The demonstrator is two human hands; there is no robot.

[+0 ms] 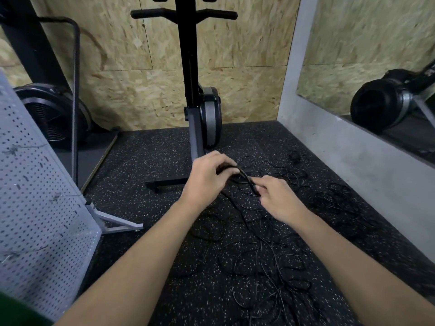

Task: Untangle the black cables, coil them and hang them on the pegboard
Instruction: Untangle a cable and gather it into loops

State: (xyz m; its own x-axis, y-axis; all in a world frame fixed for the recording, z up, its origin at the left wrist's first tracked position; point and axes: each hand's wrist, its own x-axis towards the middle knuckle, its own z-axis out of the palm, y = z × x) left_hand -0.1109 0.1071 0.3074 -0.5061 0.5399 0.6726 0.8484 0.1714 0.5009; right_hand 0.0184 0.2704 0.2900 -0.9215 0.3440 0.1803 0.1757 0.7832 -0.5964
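Two hands on one bunch: left hand [207,177] and right hand [280,198] both pinch a strand of the black cables [244,176] above the rubber floor [153,161]. Rest of the tangle sprawls there, pegboard [35,208] off to the left.

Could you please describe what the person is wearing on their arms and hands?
Nothing shows on either: the left hand and right hand are ungloved, with no rings, watch or bands visible, and both forearms are bare to the picture's edge.
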